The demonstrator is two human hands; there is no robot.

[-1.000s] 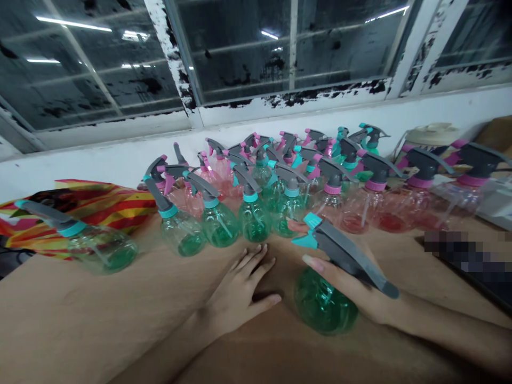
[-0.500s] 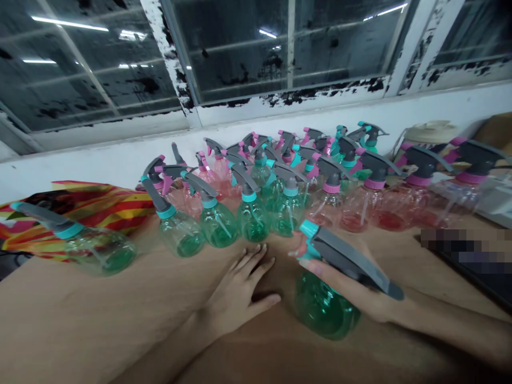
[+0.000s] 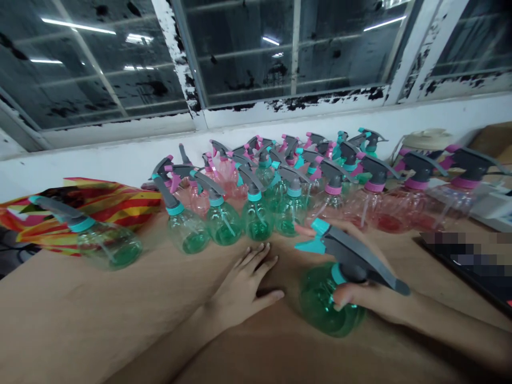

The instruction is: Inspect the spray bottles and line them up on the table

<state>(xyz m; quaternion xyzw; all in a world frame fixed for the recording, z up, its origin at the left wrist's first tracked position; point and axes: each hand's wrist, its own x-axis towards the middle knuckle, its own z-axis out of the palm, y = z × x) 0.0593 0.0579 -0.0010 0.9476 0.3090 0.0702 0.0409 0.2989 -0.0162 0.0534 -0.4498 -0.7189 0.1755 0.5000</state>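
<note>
A green spray bottle with a grey and turquoise spray head stands on the table in front of me, its nozzle pointing left. My right hand is around its neck from the right. The thumb presses on the green shoulder below the turquoise collar, while a fingertip shows behind the nozzle and the other fingers are mostly hidden by the spray head. Flat on the tabletop, fingers spread, lies my left hand; it holds nothing. Just beyond its fingertips stands another green spray bottle.
Several green and pink spray bottles crowd the table's back along the wall. A lone green bottle leans at the left beside a red and yellow bag. A dark flat object, partly blurred out, lies at right.
My right hand has shifted its hold: the thumb dropped from beside the trigger to the bottle's shoulder, leaving the turquoise trigger exposed. My left hand stays flat. The view shifted slightly.
</note>
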